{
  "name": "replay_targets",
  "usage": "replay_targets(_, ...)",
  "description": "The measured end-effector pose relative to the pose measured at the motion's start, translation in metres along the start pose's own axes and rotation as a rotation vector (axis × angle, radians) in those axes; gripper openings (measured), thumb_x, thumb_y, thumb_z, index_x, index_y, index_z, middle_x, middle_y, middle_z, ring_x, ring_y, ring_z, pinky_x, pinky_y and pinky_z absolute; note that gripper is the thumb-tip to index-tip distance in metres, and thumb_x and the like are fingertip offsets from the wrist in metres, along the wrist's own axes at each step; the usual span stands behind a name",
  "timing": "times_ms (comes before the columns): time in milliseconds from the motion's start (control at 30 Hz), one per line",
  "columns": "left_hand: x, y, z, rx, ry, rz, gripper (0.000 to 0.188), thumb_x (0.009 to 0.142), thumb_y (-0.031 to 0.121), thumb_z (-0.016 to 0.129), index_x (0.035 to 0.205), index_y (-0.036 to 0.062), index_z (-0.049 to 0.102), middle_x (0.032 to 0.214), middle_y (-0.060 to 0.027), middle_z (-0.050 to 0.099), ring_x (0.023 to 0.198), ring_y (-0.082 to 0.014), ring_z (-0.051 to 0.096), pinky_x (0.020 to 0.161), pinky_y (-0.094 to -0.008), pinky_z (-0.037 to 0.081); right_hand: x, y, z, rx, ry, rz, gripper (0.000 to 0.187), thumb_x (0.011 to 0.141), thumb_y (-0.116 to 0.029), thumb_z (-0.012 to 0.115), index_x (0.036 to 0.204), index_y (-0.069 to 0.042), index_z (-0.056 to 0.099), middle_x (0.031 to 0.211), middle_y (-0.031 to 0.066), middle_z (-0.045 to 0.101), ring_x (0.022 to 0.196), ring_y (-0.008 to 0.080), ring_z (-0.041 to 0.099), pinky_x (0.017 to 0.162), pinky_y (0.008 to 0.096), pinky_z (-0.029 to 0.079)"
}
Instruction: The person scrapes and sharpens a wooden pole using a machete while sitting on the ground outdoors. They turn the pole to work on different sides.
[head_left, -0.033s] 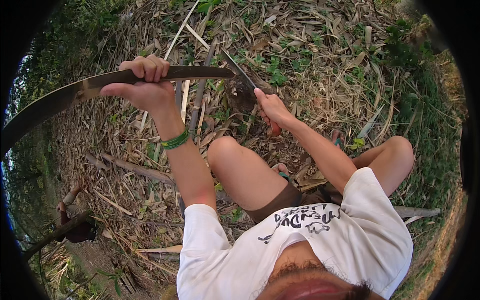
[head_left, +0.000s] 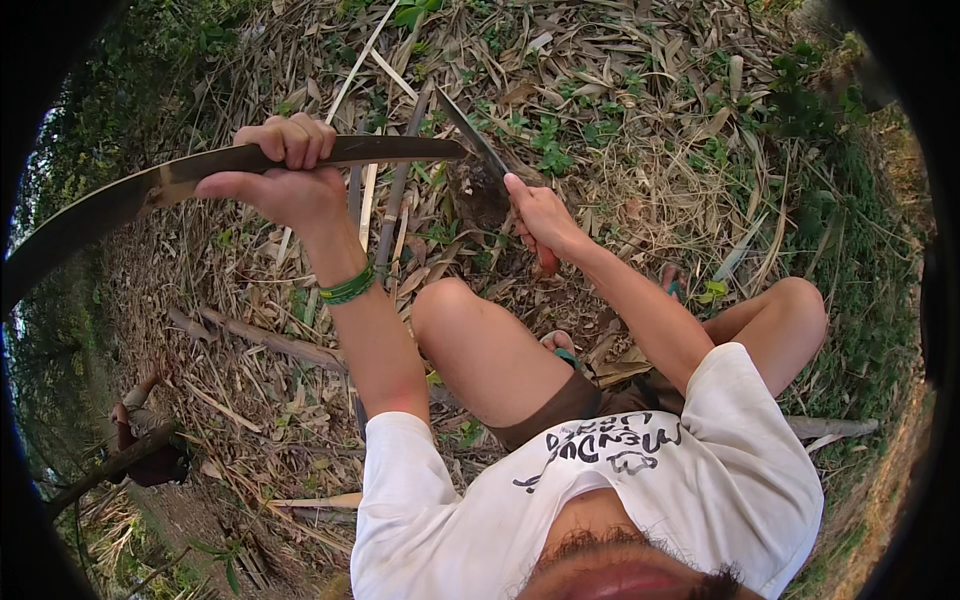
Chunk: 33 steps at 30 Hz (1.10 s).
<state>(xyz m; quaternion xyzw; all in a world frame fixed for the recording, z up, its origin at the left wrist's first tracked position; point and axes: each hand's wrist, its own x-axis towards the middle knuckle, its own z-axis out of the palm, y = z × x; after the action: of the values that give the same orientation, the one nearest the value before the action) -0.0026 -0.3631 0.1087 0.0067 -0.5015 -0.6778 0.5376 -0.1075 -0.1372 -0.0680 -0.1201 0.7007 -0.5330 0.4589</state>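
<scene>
A long brown split bamboo strip [head_left: 100,212] runs in from the left edge. My left hand [head_left: 290,170] is closed round it near its tapered end, thumb along the lower side. Resting by a dark wooden chopping block [head_left: 478,190], the strip's tip lies next to the blade of a machete [head_left: 468,128]. My right hand [head_left: 542,217] grips the machete's handle, whose reddish butt shows below the fist. The blade points up and to the left, just past the strip's end. Whether blade and strip touch, I cannot tell.
Thin bamboo strips [head_left: 397,190] lie on the ground beyond my knees. Dry leaves [head_left: 640,130] and green weeds cover the soil. A stick [head_left: 275,338] lies to the left. At the far left another person [head_left: 140,440] is low down beside a slanting pole [head_left: 110,468].
Both hands have shifted very slightly to the left, with the strip and the machete still held. The machete's tip sits a little further up and left.
</scene>
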Motion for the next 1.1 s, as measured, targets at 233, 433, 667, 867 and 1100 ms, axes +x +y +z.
replay_targets(233, -0.013, 0.010, -0.012, 0.006, 0.000, -0.016, 0.083, 0.080, 0.094, 0.016, 0.067, 0.0126, 0.028, 0.054, 0.0009, 0.023, 0.048, -0.0139, 0.021, 0.046, -0.0285, 0.021, -0.015, -0.035, 0.029, 0.162, 0.046, -0.237, 0.062, 0.103, -0.059, 0.041, 0.072, -0.006, 0.051, 0.057, 0.0011, 0.047, 0.044, 0.0136, 0.046, 0.044, 0.0319, 0.040)
replay_targets(433, -0.012, 0.001, -0.012, -0.005, -0.064, -0.020, 0.084, 0.079, 0.094, 0.015, 0.067, 0.0124, 0.027, 0.054, 0.0004, 0.023, 0.047, -0.0149, 0.022, 0.045, -0.0292, 0.021, -0.001, -0.043, 0.002, -0.052, -0.030, -0.078, 0.058, 0.104, -0.057, 0.042, 0.073, -0.008, 0.048, 0.057, -0.0007, 0.046, 0.045, 0.0105, 0.045, 0.045, 0.0271, 0.038)
replay_targets(667, -0.015, 0.003, -0.001, -0.083, -0.104, -0.049, 0.085, 0.078, 0.095, 0.015, 0.068, 0.0119, 0.027, 0.054, 0.0005, 0.021, 0.048, -0.0150, 0.021, 0.045, -0.0287, 0.021, -0.006, -0.019, 0.014, -0.065, 0.113, -0.318, 0.064, 0.103, -0.059, 0.042, 0.069, -0.005, 0.050, 0.054, 0.0023, 0.049, 0.045, 0.0128, 0.050, 0.043, 0.0322, 0.042)
replay_targets(867, -0.015, 0.004, -0.008, -0.012, -0.064, -0.011, 0.084, 0.079, 0.094, 0.016, 0.067, 0.0123, 0.025, 0.053, 0.0009, 0.021, 0.047, -0.0139, 0.020, 0.045, -0.0286, 0.020, -0.003, -0.018, 0.002, 0.023, -0.012, -0.054, 0.061, 0.104, -0.058, 0.042, 0.072, -0.006, 0.049, 0.054, 0.0013, 0.047, 0.042, 0.0118, 0.047, 0.042, 0.0293, 0.039)
replay_targets(1100, -0.013, 0.004, -0.010, -0.083, -0.164, -0.038, 0.083, 0.079, 0.094, 0.017, 0.065, 0.0125, 0.024, 0.053, 0.0016, 0.021, 0.046, -0.0136, 0.021, 0.044, -0.0279, 0.021, 0.003, -0.008, 0.018, -0.100, 0.246, -0.410, 0.064, 0.103, -0.056, 0.043, 0.072, -0.002, 0.057, 0.060, 0.0095, 0.057, 0.049, 0.0212, 0.056, 0.050, 0.0396, 0.047)
